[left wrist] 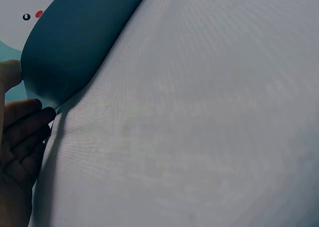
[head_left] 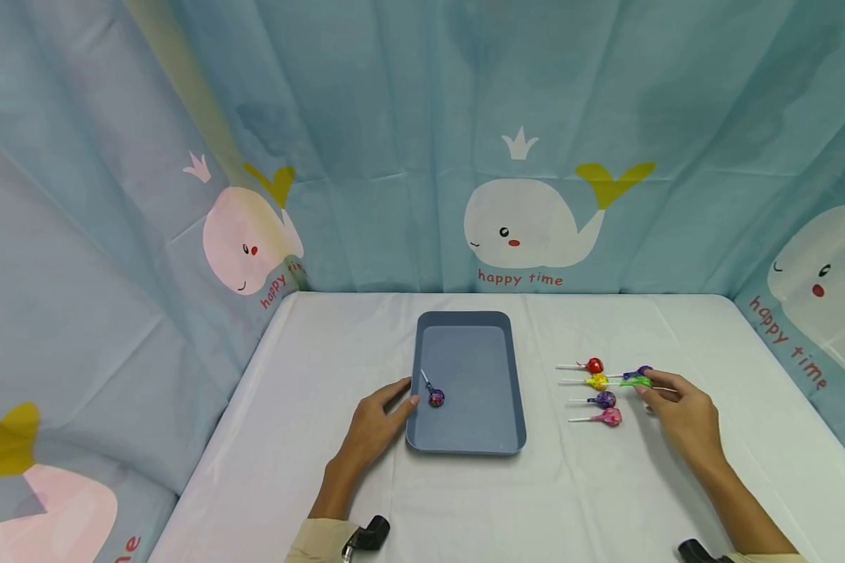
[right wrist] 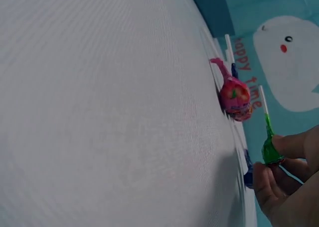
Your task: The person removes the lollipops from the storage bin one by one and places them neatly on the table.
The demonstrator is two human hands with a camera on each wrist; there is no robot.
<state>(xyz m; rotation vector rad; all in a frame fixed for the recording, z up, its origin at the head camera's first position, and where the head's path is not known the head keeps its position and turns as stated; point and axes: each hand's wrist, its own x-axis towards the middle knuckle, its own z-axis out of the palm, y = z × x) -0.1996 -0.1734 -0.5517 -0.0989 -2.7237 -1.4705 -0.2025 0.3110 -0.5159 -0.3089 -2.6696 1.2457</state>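
Note:
My left hand (head_left: 375,426) grips the left side of a blue-grey tray (head_left: 475,443), with the thumb at its rim; the left wrist view shows fingers by the tray's underside. One dark purple lollipop (head_left: 436,398) lies inside, its stick leaning toward the left wall. Over on the right, my right hand (head_left: 686,414) pinches a green lollipop (right wrist: 270,153) by its wrapped head, stick pointing away from the fingers. Just beside it lies a purple lollipop (head_left: 634,374), partly covered by the hand.
Left of my right hand, a red lollipop (head_left: 595,365), a yellow one (head_left: 597,381), another purple one (head_left: 605,399) and a pink one (head_left: 611,417) lie in a column, sticks to the left. A white cloth (head_left: 458,500) covers the table; whale-print curtains (head_left: 394,219) surround it.

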